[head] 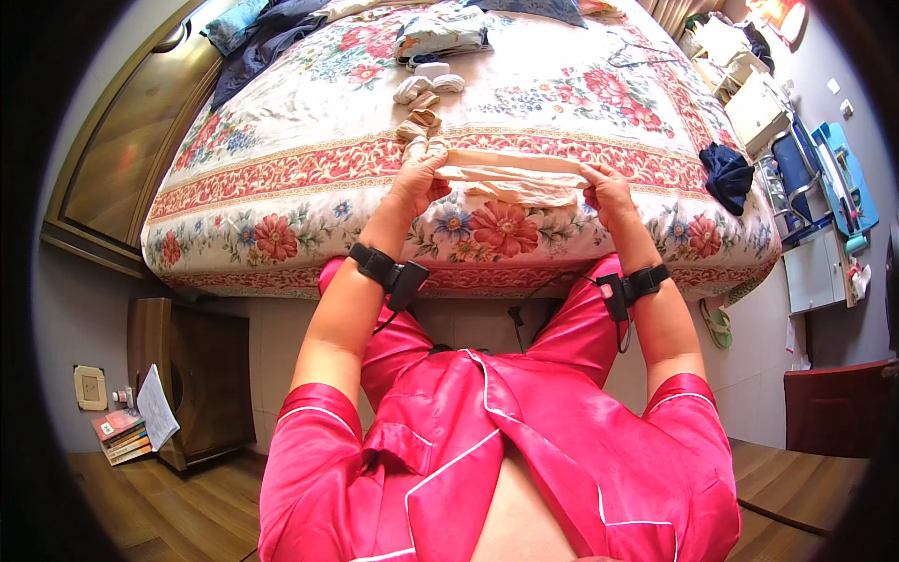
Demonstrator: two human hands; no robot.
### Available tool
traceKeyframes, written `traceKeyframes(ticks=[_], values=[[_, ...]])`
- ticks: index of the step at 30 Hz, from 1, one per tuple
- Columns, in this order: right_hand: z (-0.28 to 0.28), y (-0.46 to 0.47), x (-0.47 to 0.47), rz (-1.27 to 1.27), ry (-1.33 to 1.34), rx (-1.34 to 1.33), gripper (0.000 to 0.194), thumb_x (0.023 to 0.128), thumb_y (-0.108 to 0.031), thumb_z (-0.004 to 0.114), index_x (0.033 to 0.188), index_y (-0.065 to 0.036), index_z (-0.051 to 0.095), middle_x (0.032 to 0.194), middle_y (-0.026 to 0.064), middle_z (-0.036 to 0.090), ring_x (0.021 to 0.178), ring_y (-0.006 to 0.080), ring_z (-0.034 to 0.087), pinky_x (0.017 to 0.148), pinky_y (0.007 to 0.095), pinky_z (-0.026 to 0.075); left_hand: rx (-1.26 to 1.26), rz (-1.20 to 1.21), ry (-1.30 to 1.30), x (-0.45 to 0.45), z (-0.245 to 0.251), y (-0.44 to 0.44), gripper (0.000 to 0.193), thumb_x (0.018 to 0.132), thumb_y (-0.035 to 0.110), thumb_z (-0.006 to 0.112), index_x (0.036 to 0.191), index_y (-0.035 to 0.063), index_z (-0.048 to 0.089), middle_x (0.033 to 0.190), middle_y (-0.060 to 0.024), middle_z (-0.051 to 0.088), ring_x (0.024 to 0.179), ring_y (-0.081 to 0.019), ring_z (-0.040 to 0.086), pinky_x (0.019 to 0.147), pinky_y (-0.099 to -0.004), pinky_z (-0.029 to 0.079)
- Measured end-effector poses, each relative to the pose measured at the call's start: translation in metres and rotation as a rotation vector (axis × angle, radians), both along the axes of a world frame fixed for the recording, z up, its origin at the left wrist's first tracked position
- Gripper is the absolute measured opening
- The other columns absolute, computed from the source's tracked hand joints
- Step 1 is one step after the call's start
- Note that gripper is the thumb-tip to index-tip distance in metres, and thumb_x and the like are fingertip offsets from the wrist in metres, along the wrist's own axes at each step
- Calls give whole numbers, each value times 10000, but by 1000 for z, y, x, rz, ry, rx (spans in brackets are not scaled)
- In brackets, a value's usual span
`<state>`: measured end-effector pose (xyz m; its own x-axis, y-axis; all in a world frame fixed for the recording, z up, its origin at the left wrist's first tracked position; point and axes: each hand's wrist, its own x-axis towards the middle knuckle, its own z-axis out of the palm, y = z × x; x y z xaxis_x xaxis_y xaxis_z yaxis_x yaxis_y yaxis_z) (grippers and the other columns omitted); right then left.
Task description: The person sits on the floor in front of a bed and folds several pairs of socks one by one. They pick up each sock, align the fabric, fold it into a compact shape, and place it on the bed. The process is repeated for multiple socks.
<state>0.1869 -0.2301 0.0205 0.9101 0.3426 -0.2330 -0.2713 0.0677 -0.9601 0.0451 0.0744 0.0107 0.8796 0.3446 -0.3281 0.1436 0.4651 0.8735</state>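
Observation:
My left hand (419, 184) and my right hand (608, 191) stretch a beige, thin cloth garment (513, 172) between them by its top edge, above the front part of the bed. Its lower folds hang loosely between my hands. Just beyond my left hand, a row of rolled socks (419, 123), beige and white, runs up the floral bedspread (281, 151). A stack of folded clothes (442, 31) lies at the far end of that row. Black devices are strapped to both my forearms.
A crumpled dark blue cloth (727, 175) lies near the bed's right edge, and a clothes hanger (642, 55) lies farther back. Dark garments (263, 46) are at the far left. A wooden headboard (126, 140) borders the bed. A green slipper (716, 323) rests on the floor at right.

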Motion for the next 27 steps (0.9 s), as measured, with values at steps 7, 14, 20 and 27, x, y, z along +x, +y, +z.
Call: traceKeyframes(ticks=[7, 14, 20, 27], values=[[-35, -10, 6, -30, -41, -79, 91, 865, -198, 648, 887, -110, 649, 667, -52, 574, 551, 37, 513, 490, 198, 425, 229, 110, -87, 36, -42, 2, 123, 890, 178, 566, 943, 73, 603, 756, -10, 612, 632, -117, 599, 547, -263, 520], [-37, 7, 0, -56, -1, 296, 94, 910, -179, 582, 974, -111, 573, 714, -7, 615, 553, 91, 556, 542, 226, 486, 53, 271, -176, 39, -29, -17, 155, 934, 223, 463, 990, 103, 543, 815, -29, 576, 635, -145, 582, 517, -290, 510], [-53, 16, 7, -70, -347, -70, 143, 893, -177, 603, 882, -42, 650, 662, 5, 599, 563, 56, 539, 504, 205, 412, 416, 243, 9, 39, -14, -19, 171, 945, 286, 477, 950, 119, 512, 660, 8, 480, 462, -109, 445, 409, -258, 411], [-73, 3, 12, -102, -647, -734, 262, 827, -306, 635, 920, -65, 676, 744, 114, 660, 678, 224, 634, 645, 335, 490, 1056, 212, 77, 46, -76, -11, 334, 933, 302, 499, 901, -13, 609, 676, -88, 608, 569, -175, 568, 528, -323, 464]])
